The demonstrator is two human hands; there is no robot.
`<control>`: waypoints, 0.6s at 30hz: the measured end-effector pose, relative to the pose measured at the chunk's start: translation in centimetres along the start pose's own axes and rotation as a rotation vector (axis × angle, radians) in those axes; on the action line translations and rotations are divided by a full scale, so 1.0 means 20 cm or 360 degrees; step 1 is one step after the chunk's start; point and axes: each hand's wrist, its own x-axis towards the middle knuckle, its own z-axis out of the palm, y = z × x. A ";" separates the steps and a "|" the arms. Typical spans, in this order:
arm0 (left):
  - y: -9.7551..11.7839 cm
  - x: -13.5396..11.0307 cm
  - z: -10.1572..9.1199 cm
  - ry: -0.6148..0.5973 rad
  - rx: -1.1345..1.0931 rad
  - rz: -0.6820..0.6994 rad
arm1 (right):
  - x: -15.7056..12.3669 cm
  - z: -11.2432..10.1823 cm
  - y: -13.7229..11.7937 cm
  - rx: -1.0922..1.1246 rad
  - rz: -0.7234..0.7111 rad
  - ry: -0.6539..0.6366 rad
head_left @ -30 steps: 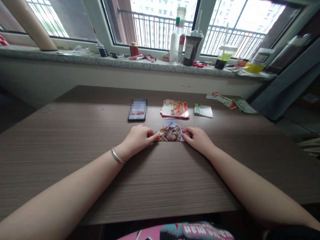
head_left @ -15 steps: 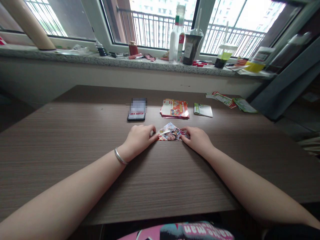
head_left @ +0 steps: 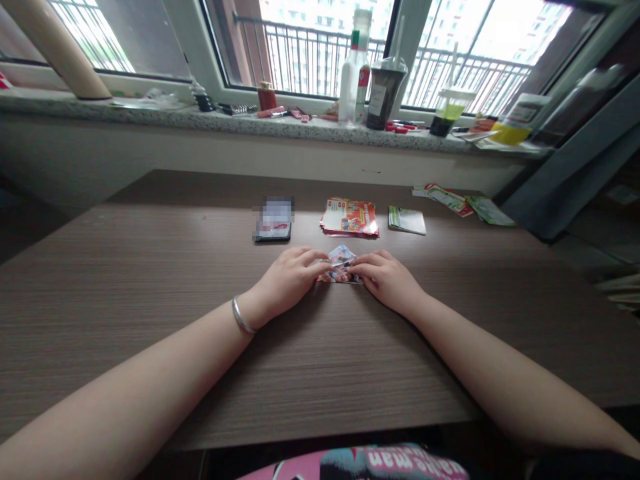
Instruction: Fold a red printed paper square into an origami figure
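Observation:
A small printed paper (head_left: 342, 273), folded to a peak at its far side, lies on the brown table between my hands. My left hand (head_left: 289, 275), with a silver bangle at the wrist, grips its left side, fingers close together over the printed face. From the right, my right hand (head_left: 387, 277) holds the other side, its fingertips on the folded part. Both thumbs are partly hidden. Just beyond the paper is a stack of orange and white leaflets (head_left: 350, 217).
A phone (head_left: 273, 220) with a blurred screen lies left of the leaflets. Right of them is a green and white stack of paper (head_left: 407, 220), with several loose leaflets (head_left: 447, 200) farther off. Bottles (head_left: 350, 83) and drink cups (head_left: 384, 97) line the windowsill.
Both hands have moved inward over the paper. My fingers now cover more of its sides, and the fingertips are closer together. The other things on the table have stayed put.

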 end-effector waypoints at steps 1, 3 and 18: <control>0.00 0.00 0.01 0.0008 -0.0028 0.0094 | 0.00 0.00 0.00 0.0021 -0.0087 -0.0016; 0.00 0.00 0.02 -0.0005 -0.0073 0.0229 | 0.01 0.00 0.00 0.0030 -0.0192 -0.0044; 0.07 0.00 -0.03 -0.0199 -0.0045 0.0250 | -0.01 0.00 0.01 -0.0041 -0.0369 -0.0072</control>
